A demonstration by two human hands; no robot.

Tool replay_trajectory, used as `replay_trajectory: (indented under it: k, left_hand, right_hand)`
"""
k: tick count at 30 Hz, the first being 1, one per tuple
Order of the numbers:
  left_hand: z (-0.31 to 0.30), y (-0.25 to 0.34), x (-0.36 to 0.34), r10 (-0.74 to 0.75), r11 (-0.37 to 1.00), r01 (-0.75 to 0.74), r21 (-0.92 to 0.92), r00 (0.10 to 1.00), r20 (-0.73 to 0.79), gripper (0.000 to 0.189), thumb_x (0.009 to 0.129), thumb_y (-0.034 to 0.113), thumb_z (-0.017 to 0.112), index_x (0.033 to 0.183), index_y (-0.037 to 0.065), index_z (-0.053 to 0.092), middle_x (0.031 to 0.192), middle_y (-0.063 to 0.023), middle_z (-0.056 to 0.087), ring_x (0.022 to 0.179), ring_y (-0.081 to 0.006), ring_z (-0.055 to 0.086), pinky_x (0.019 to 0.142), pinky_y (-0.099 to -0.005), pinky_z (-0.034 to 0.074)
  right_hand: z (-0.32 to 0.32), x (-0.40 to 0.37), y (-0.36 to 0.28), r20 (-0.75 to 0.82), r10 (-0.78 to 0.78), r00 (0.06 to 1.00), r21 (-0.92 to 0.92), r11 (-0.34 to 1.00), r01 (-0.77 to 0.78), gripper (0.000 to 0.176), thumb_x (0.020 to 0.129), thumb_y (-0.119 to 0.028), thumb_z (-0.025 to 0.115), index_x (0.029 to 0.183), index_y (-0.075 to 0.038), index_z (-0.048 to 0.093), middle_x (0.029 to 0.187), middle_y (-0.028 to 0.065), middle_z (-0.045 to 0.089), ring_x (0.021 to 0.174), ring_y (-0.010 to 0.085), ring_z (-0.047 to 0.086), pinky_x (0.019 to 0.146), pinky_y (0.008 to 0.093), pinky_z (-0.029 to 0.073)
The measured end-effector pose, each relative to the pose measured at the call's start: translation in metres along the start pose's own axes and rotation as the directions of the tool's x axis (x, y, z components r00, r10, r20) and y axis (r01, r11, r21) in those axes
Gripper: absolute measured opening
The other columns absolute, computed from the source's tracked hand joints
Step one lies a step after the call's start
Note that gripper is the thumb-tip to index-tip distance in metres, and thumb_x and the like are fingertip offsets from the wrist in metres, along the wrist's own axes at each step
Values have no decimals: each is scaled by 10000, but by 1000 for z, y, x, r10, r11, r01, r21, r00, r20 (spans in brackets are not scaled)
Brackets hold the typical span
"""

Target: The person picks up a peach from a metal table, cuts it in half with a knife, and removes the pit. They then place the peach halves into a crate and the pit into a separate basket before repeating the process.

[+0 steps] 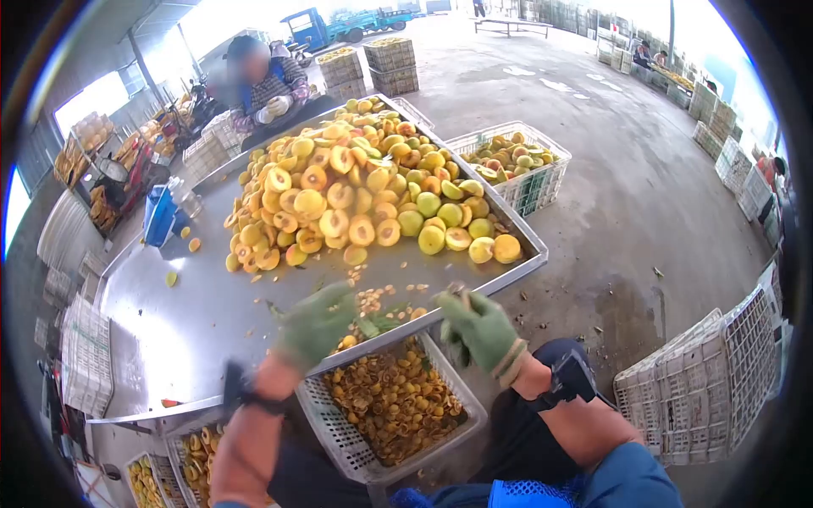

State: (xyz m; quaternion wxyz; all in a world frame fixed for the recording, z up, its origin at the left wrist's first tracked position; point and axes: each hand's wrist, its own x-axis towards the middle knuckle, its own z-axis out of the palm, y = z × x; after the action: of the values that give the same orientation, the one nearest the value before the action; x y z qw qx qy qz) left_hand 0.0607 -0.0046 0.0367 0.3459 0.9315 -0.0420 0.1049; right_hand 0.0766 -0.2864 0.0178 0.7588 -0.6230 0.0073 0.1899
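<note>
Piled high toward eleven o'clock from the middle of the view, halved yellow peaches (339, 182), with some whole-looking ones, cover much of the far part of a steel-topped table (207, 339). Loose pits (377, 300) and green leaves (381, 324) lie on the steel at the near edge. At eight o'clock the left hand (318, 326), in a green glove, is blurred; whether it grips anything, I cannot tell. At five o'clock the gloved right hand (483, 330) has its fingers curled in narrowly near a small dark thing (457, 289), though whether that is held is unclear. A white plastic basket (470, 406) of brownish-yellow scraps (394, 406) sits at six o'clock, below the table's edge. At two o'clock stands a crate (533, 190) of peaches; at eleven, beyond the heap, a seated person (267, 89) wears gloves.
</note>
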Motion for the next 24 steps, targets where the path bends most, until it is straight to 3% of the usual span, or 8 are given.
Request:
replay_trajectory:
  k: [3,4,9,13,14,15,17,24]
  left_hand:
    - [126,-15,105,421,874,-435,218,900,110,487,952,234,642,1405,69,574,1354,-195,634,1228,-304,633,977,-379,534]
    - [145,27,121,263,964,-267,7,954,143,514,935,251,653,1407,73,559,1366,-199,619,1256,-335,608,992,-404,525]
    - [220,53,169,261,895,-385,227,863,433,584,874,339,718,1378,93,556,1281,-217,650,1161,-369,646,959,-431,521]
    - [195,47,145,225,967,-250,50,931,287,547,888,346,719,1364,119,574,1100,-180,700,984,-314,701,843,-410,545]
    - [183,46,135,256,952,-212,-221,947,192,469,912,320,706,1313,102,596,951,-88,703,850,-218,690,721,-361,543]
    - [163,39,125,109,751,167,-639,923,368,437,932,243,682,1327,82,589,956,-42,697,825,-138,666,673,-290,530]
    - [108,29,93,10,533,412,-739,870,493,520,935,216,694,1409,69,540,1034,-44,694,796,-113,653,655,-254,521]
    - [11,26,-12,-47,532,264,-804,958,284,728,960,350,682,1567,102,365,1226,-64,639,838,-129,664,633,-255,531]
  right_hand:
    - [-27,-6,-21,-40,-41,998,169,984,47,404,1039,-423,533,1151,-62,676,680,16,608,478,103,511,424,261,402]
    - [-40,-8,-21,26,-28,999,264,964,20,439,1043,-448,510,1167,-57,667,673,15,604,468,110,499,421,263,395]
    - [-66,-23,-29,222,2,975,497,860,-115,554,1052,-514,458,1229,-20,636,649,16,591,422,132,453,409,284,376]
    - [-74,-16,-26,201,-35,979,490,869,-69,578,1056,-527,453,1230,-6,634,641,25,583,401,131,442,386,276,354]
    - [-75,-16,-27,155,-44,987,403,915,-22,556,1056,-506,467,1209,-1,641,646,28,586,401,126,457,383,266,357]
    - [-74,-15,-28,114,-62,991,312,950,24,533,1057,-486,481,1187,4,649,652,30,588,402,121,472,380,255,360]
    - [-62,-9,-26,100,-86,991,182,981,67,485,1061,-442,498,1160,5,657,661,33,593,407,113,497,378,244,366]
    - [17,16,2,256,-18,966,-14,1000,22,296,992,-316,667,1002,-21,647,688,10,596,447,105,552,388,255,398]
